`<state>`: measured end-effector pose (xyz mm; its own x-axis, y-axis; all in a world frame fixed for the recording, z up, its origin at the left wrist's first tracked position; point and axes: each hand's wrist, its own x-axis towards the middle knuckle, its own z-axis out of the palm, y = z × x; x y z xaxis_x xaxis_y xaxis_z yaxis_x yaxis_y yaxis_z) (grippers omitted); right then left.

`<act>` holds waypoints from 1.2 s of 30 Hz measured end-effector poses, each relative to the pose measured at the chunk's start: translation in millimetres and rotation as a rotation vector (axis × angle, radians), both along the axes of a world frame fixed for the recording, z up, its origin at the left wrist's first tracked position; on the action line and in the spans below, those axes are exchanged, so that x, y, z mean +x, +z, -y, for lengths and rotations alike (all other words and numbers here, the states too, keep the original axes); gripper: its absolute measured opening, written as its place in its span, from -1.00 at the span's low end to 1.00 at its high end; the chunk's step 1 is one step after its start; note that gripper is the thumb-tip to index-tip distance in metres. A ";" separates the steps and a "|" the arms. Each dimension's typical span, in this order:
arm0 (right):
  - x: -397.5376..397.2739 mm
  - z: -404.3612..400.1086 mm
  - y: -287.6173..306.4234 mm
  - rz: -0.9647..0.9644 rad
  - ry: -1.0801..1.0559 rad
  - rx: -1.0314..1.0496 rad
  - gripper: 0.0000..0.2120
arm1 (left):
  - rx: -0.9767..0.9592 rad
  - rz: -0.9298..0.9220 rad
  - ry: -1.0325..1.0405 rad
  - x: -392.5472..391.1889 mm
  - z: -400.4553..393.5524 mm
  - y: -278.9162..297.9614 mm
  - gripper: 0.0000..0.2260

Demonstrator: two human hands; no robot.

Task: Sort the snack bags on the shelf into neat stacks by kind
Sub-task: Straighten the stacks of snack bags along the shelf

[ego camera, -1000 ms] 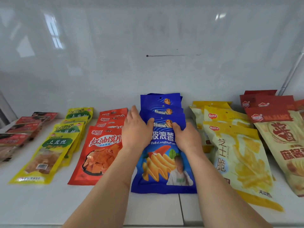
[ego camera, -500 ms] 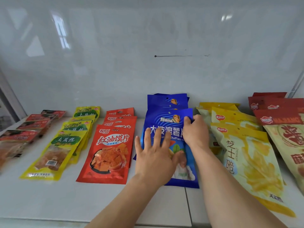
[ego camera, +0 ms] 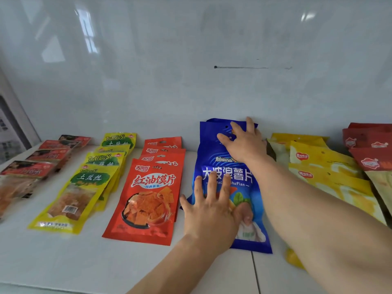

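Observation:
A stack of blue potato-chip bags [ego camera: 212, 158] lies in the middle of the white shelf [ego camera: 84, 262]. My left hand [ego camera: 210, 211] lies flat with spread fingers on the lower half of the top blue bag. My right hand [ego camera: 244, 143] reaches further back and rests with straight fingers on the upper edge of the blue stack, near the back wall. Left of the blue bags lies a stack of orange-red bags [ego camera: 148, 198], then yellow-green bags [ego camera: 84, 187], then small dark red packets [ego camera: 31, 168]. Right of them lie yellow bags [ego camera: 331, 177] under my right forearm.
Dark red and tan bags [ego camera: 373, 158] overlap at the far right edge. A glossy white wall [ego camera: 148, 71] closes the shelf at the back. A seam [ego camera: 255, 272] runs through the shelf surface near the front.
My right hand has moved from the blue bag's right side up to the back edge of the stack. My left hand stays flat on the lower part of the top blue bag.

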<state>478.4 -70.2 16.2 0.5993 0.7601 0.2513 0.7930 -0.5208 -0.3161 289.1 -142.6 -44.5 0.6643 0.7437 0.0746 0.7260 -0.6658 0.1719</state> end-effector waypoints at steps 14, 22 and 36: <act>0.0 -1.8 -7.4 -0.077 -0.012 -0.034 -0.35 | -0.048 0.020 0.010 1.7 -1.5 -0.8 -0.28; -14.4 61.1 1.9 -0.463 -0.027 0.425 -0.21 | -0.048 0.409 0.120 -2.2 4.0 7.2 -0.16; -57.5 108.1 -59.2 -0.687 -0.111 0.483 -0.54 | -0.283 0.499 0.266 -10.7 0.0 11.2 -0.05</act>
<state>420.8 -178.3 -43.0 0.8024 0.5906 0.0858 0.2953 -0.2679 -0.9171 278.4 -142.6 -33.4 0.3901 0.9149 0.1042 0.6471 -0.3528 0.6758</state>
